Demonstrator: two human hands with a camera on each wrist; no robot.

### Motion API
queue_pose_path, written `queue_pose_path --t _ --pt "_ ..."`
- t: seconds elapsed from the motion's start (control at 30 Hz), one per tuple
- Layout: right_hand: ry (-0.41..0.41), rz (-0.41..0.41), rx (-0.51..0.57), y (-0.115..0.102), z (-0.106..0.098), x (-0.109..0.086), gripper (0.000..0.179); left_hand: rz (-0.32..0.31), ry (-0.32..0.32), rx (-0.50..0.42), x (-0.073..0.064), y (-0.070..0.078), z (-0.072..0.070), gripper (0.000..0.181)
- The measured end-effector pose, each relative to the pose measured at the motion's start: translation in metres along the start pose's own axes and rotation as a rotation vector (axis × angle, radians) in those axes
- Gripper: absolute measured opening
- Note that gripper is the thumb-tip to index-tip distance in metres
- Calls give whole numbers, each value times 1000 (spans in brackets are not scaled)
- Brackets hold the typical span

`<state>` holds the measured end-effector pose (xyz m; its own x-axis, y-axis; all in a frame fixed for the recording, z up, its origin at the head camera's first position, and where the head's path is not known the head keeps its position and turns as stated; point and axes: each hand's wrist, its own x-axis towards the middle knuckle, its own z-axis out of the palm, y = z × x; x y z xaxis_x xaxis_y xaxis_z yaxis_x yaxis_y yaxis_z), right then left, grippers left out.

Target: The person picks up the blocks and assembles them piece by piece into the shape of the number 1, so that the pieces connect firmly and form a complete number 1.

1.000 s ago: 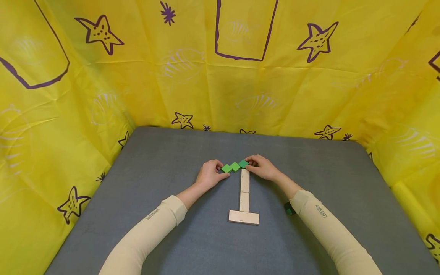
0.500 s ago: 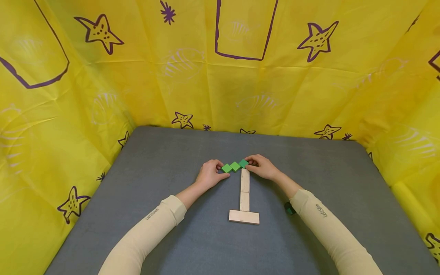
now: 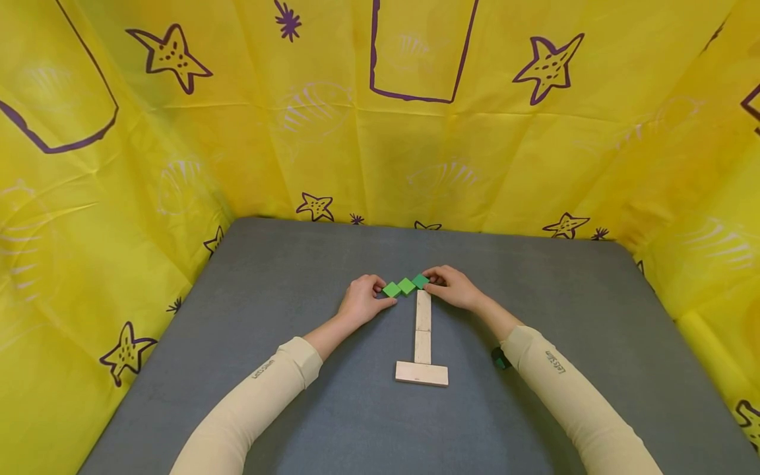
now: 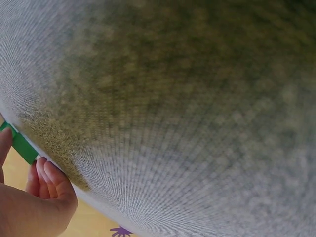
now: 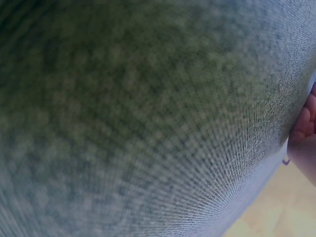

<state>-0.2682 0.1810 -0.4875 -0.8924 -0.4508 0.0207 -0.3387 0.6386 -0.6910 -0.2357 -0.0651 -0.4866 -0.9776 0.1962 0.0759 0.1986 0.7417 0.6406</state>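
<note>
Three green square blocks form a slanting row in the head view, corner to corner. My left hand point(image 3: 359, 301) holds the light green block point(image 3: 392, 289) at the left end between thumb and fingers; a green block point(image 4: 23, 147) also shows at its fingertips in the left wrist view. At the right end, my right hand point(image 3: 456, 290) pinches the dark green block point(image 3: 420, 282). Between them lies the middle green block point(image 3: 406, 285), touched by neither hand. Just below the dark green block, an upright line of wooden planks point(image 3: 423, 330) runs toward a crosswise wooden plank point(image 3: 421, 373).
A grey table point(image 3: 309, 257) carries everything, with a yellow patterned cloth point(image 3: 380, 152) around its back and sides. A small black and green thing point(image 3: 500, 358) shows partly behind the right sleeve point(image 3: 564, 389).
</note>
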Motion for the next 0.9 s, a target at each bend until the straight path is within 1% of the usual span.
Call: queue_pose_path --t 0.3,0.5,0.63,0.73,0.9 --pt "11 -7 10 -1 -2 -1 35 30 -12 -37 0 0 -5 37" --pt "30 27 34 1 -5 -5 36 42 -36 -56 -2 0 -12 38" --pt "49 43 45 3 -11 -12 38 57 -32 -65 -4 2 -19 41" --pt "67 21 40 4 -17 -19 39 76 -23 -45 -5 3 -24 43" --pt "116 -1 6 5 -27 -31 39 106 -24 37 -8 1 -29 49"
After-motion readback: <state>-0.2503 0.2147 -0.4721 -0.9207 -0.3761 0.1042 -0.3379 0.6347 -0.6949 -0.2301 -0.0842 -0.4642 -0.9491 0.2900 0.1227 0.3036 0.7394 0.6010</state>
